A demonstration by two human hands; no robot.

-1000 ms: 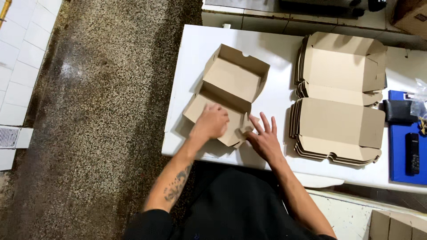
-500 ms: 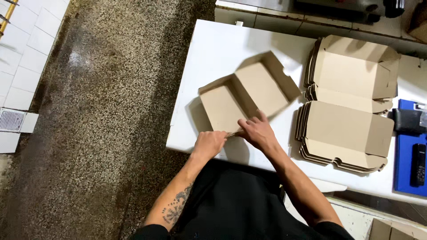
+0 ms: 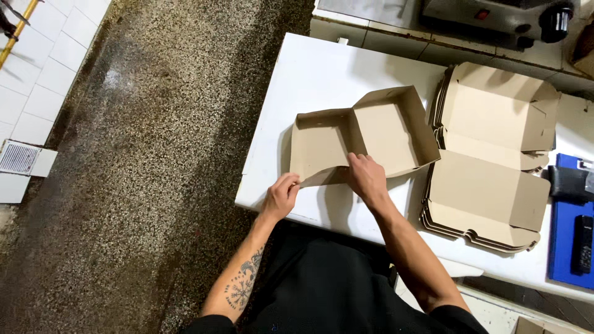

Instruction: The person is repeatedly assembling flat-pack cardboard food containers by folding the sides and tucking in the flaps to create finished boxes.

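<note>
Cardboard box [image 3: 362, 133] just beyond both hands, left hand [image 3: 281, 196] and right hand [image 3: 366, 178] gripping near edge.

A white table [image 3: 322, 74] stands on a dark speckled stone floor [image 3: 154, 154] that gleams under overhead light, white floor tiles [image 3: 55, 55] at far left, a metal appliance [image 3: 495, 15] beyond the table.
</note>
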